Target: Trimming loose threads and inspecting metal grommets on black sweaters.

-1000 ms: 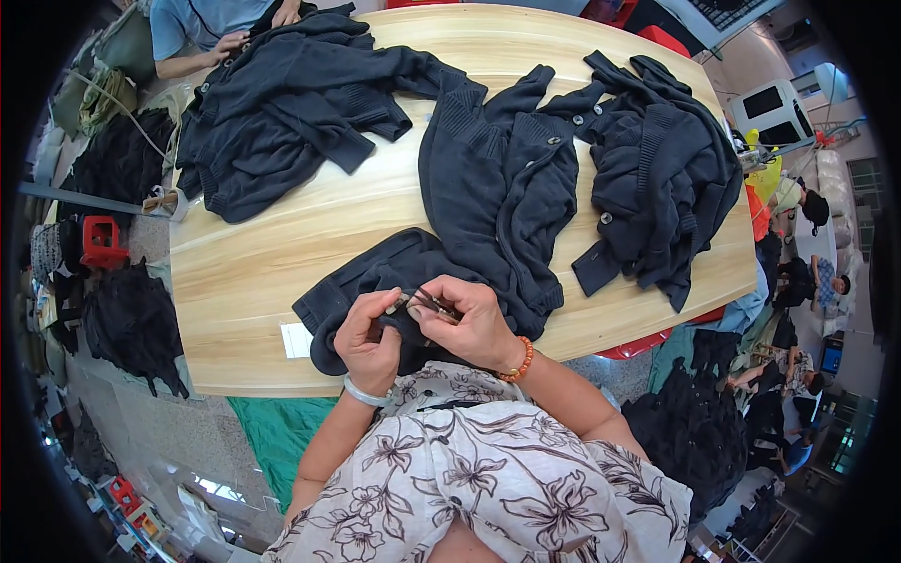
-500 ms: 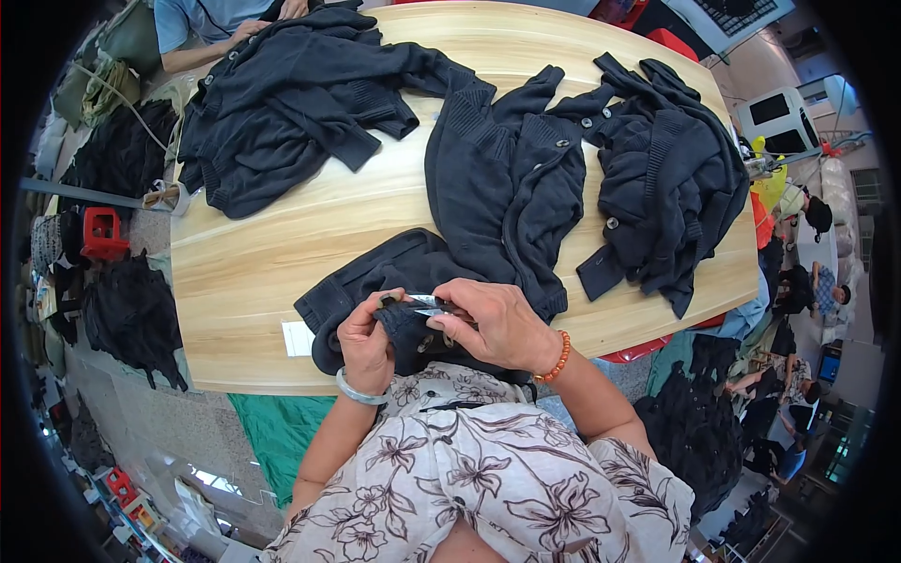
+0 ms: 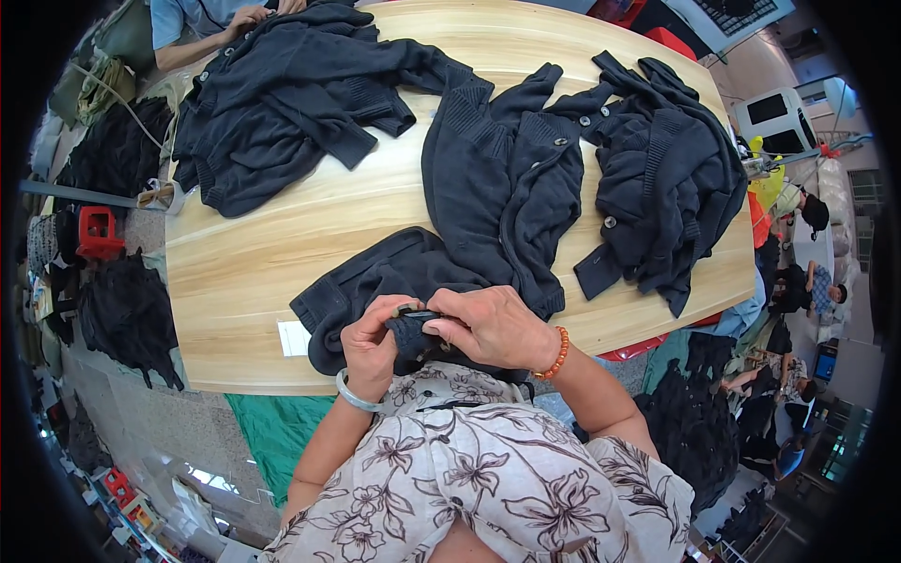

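Note:
A dark knitted cardigan (image 3: 380,267) lies at the table's near edge, one edge of it raised between my hands. My left hand (image 3: 373,345) is closed on this edge, thumb and forefinger pinching it. From the right, the thumb and fingertips of my right hand (image 3: 493,326) meet the same edge, closed on it near a small shiny dark piece I cannot make out. No snips blades show now; whether my right palm holds the snips is hidden. The cardigan's buttoned front (image 3: 535,178) spreads farther up the table.
More dark cardigans lie on the wooden table (image 3: 253,281), one at the far left (image 3: 272,113) and one at the right (image 3: 657,178). Across the table, another person's hand (image 3: 246,21) touches the far-left one. A white tag (image 3: 293,339) lies by my left hand.
The silver snips blades that showed between my hands have gone from sight. My right fingertips have moved slightly left and now pinch the cardigan's edge beside my left hand.

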`<state>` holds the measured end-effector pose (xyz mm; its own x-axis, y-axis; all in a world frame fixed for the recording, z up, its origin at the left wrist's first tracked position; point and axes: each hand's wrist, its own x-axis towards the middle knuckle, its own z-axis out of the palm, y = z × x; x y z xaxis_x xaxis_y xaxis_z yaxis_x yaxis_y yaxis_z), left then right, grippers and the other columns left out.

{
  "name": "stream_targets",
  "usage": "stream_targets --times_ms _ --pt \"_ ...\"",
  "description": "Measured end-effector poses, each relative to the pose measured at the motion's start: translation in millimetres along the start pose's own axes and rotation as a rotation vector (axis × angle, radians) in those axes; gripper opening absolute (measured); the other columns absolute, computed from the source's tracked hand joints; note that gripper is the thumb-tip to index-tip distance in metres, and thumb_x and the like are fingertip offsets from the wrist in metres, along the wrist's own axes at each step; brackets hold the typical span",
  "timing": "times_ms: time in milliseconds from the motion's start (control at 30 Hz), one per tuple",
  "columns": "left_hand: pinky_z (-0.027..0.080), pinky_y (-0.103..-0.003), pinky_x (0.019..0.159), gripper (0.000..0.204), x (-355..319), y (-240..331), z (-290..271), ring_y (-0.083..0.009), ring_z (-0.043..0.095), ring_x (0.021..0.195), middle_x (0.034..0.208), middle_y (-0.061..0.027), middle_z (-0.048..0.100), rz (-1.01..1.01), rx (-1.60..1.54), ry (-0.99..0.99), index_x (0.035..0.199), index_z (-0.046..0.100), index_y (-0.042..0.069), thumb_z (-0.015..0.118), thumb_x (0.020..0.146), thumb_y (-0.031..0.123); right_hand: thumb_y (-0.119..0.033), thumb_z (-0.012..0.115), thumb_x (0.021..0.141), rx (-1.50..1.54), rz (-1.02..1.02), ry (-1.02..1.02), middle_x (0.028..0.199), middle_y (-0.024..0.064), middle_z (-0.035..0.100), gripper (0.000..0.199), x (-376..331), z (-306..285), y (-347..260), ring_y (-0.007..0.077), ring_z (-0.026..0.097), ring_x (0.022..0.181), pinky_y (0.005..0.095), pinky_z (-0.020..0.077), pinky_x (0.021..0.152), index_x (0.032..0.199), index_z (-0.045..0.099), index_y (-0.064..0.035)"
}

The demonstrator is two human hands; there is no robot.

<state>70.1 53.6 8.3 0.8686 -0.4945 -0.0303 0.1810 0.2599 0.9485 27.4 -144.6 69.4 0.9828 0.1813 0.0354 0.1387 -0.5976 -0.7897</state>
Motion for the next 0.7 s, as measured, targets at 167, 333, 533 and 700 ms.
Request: stream_targets --times_ms 167,333,533,700 --pt "0.048 -0.032 0.091 0.019 2 -1 -1 -0.0229 0.062 0.099 0.11 -0.0157 0.064 0.021 0.052 -0.039 0.106 0.068 -0.005 0.059 0.089 -0.003 -0.02 0.064 0.09 0.071 0.002 0.034 0.066 0.0089 0.061 0.015 -3 9 9 0.0272 0.062 0.06 0.0347 0.045 0.053 0.091 0.06 -0.0052" --pt "0.048 -0.029 0.09 0.018 1 -3 2 -0.019 0.062 0.099 0.11 -0.014 0.064 -0.098 -0.165 0.042 0.106 0.067 -0.005 0.059 0.09 -0.002 -0.019 0.069 0.088 0.167 0.016 0.231 0.063 0.0071 0.058 0.018 -9 18 13 0.0225 0.059 0.055 0.0321 0.0439 0.05 0.092 0.06 -0.0041" --pt "0.048 -0.027 0.088 0.018 2 -4 3 -0.0161 0.062 0.096 0.109 -0.012 0.065 -0.121 -0.171 0.057 0.106 0.067 -0.007 0.059 0.091 -0.001 -0.021 0.07 0.087 0.087 -0.048 0.235 0.061 0.0068 0.057 0.021 0 14 10 0.0208 0.057 0.05 0.0296 0.0426 0.048 0.089 0.059 -0.0035" --pt "0.054 -0.03 0.086 0.023 20 -6 -19 -0.0193 0.067 0.098 0.11 -0.011 0.067 -0.219 -0.456 0.297 0.118 0.06 -0.001 0.052 0.097 0.005 -0.026 0.084 0.076 0.203 0.128 0.286 0.067 0.0024 0.059 0.04 -1 27 23 0.0081 0.051 0.055 0.025 0.0398 0.049 0.092 0.057 -0.0011"
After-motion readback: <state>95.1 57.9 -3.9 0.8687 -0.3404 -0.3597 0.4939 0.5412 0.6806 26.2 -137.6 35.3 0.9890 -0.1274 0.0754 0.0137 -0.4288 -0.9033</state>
